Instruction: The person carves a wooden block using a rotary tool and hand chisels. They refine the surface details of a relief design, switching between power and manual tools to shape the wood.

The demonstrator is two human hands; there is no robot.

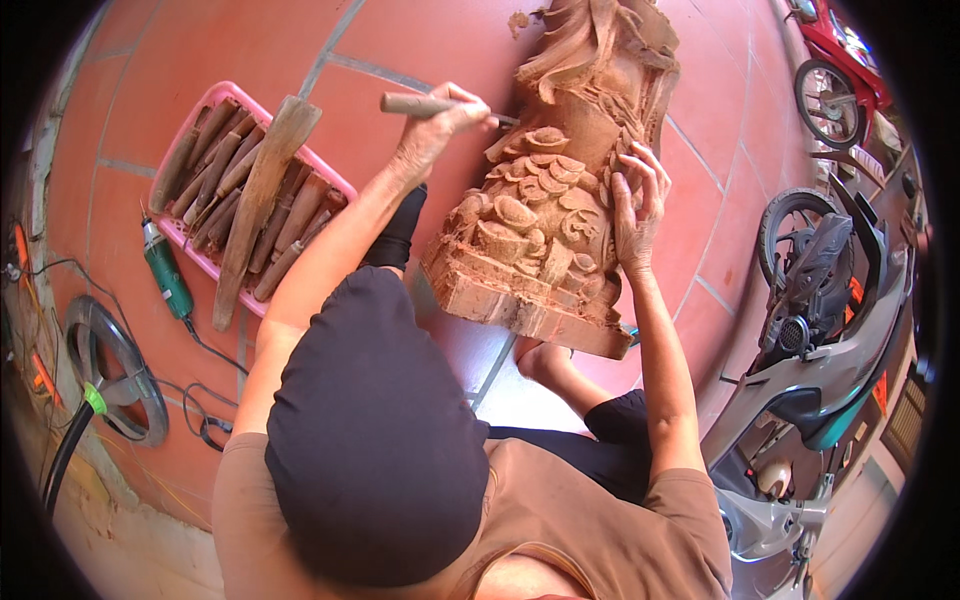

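A large reddish-brown wood carving (pixel 550 200), cut with folds of cloth, coin-like discs and rounded lumps, lies on the tiled floor in front of me. My left hand (pixel 445 122) is closed round the handle of a carving chisel (pixel 408 104). The chisel's thin blade points right and meets the carving's left side; its exact tip is hard to make out. On the carving's right side rests my right hand (pixel 638 205), fingers extended and a little apart, holding no tool. Wood dust and small chips cover parts of the carving.
A pink basket (pixel 335 178) full of wooden-handled tools stands at the left, with a long wooden stick (pixel 262 195) across it. Beside it are a green power tool (pixel 168 268) with a cord and a grey wheel (pixel 118 375). Motorbikes (pixel 810 340) stand along the right.
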